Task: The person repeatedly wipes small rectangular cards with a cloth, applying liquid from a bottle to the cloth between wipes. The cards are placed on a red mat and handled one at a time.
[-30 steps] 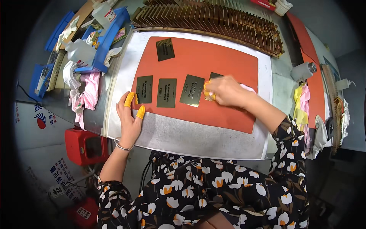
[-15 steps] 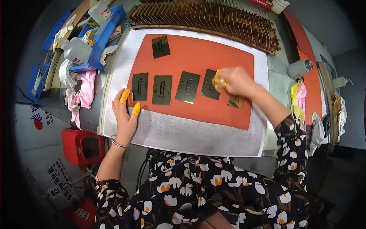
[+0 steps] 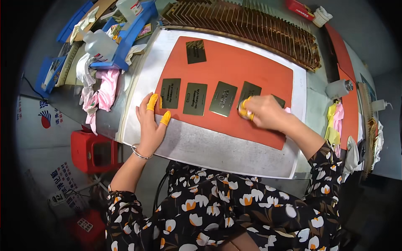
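Several dark metallic cards with printed lines lie on an orange mat [image 3: 234, 58]. My left hand [image 3: 151, 125] rests at the mat's left edge, thumb and fingers apart, yellow finger cots on its tips. Its fingertips are beside the leftmost card [image 3: 171, 93] of the row. My right hand [image 3: 266, 112], also in yellow finger cots, presses with closed fingers on the lower part of the fourth card [image 3: 250, 90]. What it pinches is mostly hidden. The rightmost card [image 3: 278, 101] is partly covered by that hand. One card [image 3: 196, 52] lies apart at the upper left.
A long rack [image 3: 238, 31] of upright metal plates lines the far side. At left are a blue tray [image 3: 125, 50], a plastic bottle [image 3: 100, 45] and a pink cloth [image 3: 107, 90]. Another bottle [image 3: 337, 88] and a yellow cloth [image 3: 331, 125] sit at right.
My right hand has moved from the upper right side of the fourth card down to its lower part. My left hand stays at the mat's left edge. The whole view has shifted slightly.
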The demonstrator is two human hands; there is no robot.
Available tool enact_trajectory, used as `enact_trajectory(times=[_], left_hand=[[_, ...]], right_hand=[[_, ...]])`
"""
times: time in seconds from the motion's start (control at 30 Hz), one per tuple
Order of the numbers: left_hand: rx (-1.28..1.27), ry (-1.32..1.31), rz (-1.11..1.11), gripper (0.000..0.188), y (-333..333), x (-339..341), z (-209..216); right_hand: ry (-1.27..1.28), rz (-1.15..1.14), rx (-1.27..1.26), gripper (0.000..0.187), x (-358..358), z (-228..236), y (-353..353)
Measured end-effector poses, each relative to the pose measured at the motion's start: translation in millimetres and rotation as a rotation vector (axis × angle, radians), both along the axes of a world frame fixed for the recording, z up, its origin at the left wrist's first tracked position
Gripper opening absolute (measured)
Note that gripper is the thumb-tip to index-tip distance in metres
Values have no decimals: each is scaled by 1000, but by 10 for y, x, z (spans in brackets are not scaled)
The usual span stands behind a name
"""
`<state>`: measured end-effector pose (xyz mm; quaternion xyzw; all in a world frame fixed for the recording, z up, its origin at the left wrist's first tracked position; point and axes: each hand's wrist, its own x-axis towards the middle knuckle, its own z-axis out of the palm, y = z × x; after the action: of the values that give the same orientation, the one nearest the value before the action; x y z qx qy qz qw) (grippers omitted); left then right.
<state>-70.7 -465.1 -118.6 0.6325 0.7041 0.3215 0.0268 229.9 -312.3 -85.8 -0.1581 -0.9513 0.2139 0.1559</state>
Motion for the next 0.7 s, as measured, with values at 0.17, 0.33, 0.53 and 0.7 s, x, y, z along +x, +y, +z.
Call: enact_trajectory(times=[0.17, 0.33, 0.53, 0.7], left_hand=[[-52, -5, -447, 54, -37, 402, 233], [-185, 84, -536, 52, 68, 695, 298], [-155, 124, -504, 53, 40, 731, 255], [-143, 141, -496, 57, 34, 746, 248]], right_hand=[[5, -174, -11, 5, -422, 8, 149], [-14, -180, 59, 7, -707, -191, 192], [-23, -177, 61, 6, -759, -192, 201], [-28, -197, 82, 6, -740, -179, 194]])
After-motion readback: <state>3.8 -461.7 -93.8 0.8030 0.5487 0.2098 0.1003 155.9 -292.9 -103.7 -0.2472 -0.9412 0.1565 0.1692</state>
